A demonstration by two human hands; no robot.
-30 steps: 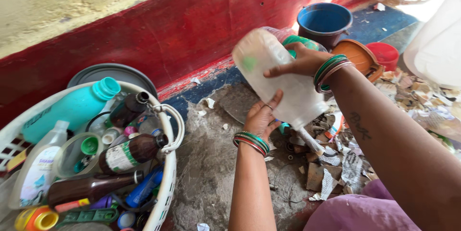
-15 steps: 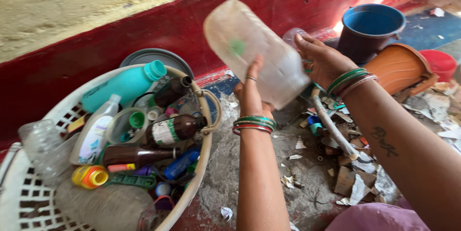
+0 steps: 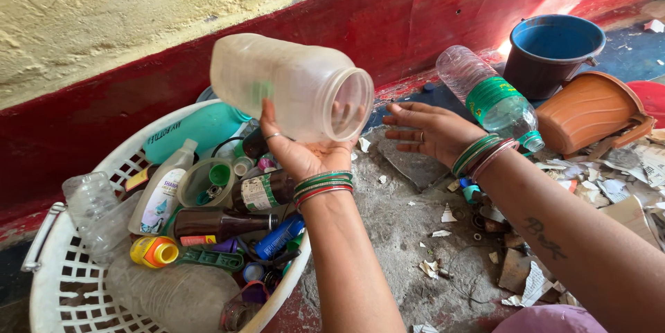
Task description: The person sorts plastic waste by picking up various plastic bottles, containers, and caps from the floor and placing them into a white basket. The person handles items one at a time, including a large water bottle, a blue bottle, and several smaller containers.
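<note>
My left hand (image 3: 299,154) holds a large clear plastic jar (image 3: 291,87) on its side above the white basket (image 3: 66,284), the jar's open mouth facing right. My right hand (image 3: 429,132) is open with fingers spread just right of the jar's mouth, not touching it. Green and red bangles ring both wrists. The basket holds several plastic bottles, a teal bottle (image 3: 194,129), brown bottles (image 3: 222,223) and a yellow cap (image 3: 156,251).
A clear bottle with a green label (image 3: 495,97) lies on the ground past my right hand. A blue bucket (image 3: 554,52), a tipped orange pot (image 3: 589,115) and scattered paper scraps (image 3: 623,174) sit at the right. A red and cream wall (image 3: 208,14) runs behind.
The jar has swung left over the basket and turned so its mouth faces right. My right hand has let go of it and now hangs open beside it.
</note>
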